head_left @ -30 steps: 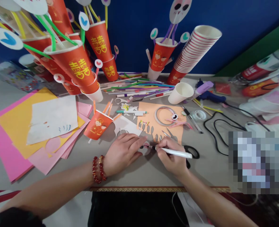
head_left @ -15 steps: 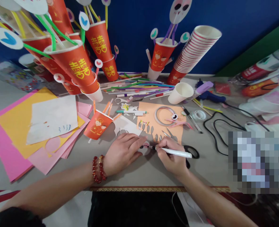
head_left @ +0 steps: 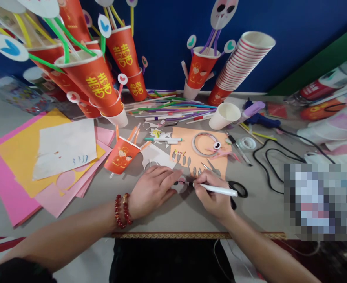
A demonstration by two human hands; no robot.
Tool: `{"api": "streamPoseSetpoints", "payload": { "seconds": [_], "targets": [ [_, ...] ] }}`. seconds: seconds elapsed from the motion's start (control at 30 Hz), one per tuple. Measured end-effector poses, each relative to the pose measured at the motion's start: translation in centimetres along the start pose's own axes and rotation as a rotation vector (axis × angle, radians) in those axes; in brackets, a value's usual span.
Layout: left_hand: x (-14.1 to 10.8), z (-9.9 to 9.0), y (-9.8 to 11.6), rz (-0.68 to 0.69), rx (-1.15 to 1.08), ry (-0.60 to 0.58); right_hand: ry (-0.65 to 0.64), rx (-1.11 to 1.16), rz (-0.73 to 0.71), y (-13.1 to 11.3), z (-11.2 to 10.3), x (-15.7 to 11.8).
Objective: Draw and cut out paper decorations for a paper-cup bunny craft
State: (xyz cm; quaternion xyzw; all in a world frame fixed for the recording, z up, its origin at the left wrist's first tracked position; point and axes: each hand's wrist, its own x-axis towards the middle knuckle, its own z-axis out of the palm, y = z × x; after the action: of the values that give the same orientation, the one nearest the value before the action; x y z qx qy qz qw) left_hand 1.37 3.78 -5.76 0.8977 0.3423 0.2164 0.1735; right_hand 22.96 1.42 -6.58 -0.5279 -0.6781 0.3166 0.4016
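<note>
My right hand (head_left: 213, 198) grips a white marker (head_left: 220, 190) in a writing hold, its dark tip at a small white paper cutout (head_left: 180, 188) with dark and pink marks. Lying flat on the table, my left hand (head_left: 151, 190) has its fingers stretched out, with the fingertips at the cutout's left edge and partly covering it. Black-handled scissors (head_left: 241, 189) lie partly under my right hand. Just beyond both hands is an orange paper sheet (head_left: 179, 137) with leaf-shaped holes, and a ring-shaped band (head_left: 194, 145) rests on it.
A red paper cup (head_left: 122, 155) holding orange strips stands left of centre. Coloured paper sheets (head_left: 20, 173) lie at the left. Tall cup figures (head_left: 98, 86) and a stack of cups (head_left: 241, 63) line the back. A glue gun (head_left: 260, 120) and its black cord (head_left: 264, 165) are at the right.
The marker's back end has shifted very slightly left in my right hand. My left hand and the cutout look unmoved.
</note>
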Motion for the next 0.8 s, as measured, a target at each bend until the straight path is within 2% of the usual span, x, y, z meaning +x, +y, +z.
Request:
{"api": "streamPoseSetpoints", "payload": {
  "seconds": [0.27,0.53,0.8],
  "targets": [
    [-0.11,0.11,-0.12,0.0,0.005,-0.014,0.022,0.048,0.009,0.21,0.09,-0.11],
    [-0.11,0.1,-0.09,-0.004,-0.024,-0.016,-0.053,0.006,-0.029,-0.27,0.07,0.22],
    [0.01,0.1,-0.01,-0.013,-0.022,-0.021,-0.072,-0.038,-0.018,-0.56,0.13,0.35]
  ]
}}
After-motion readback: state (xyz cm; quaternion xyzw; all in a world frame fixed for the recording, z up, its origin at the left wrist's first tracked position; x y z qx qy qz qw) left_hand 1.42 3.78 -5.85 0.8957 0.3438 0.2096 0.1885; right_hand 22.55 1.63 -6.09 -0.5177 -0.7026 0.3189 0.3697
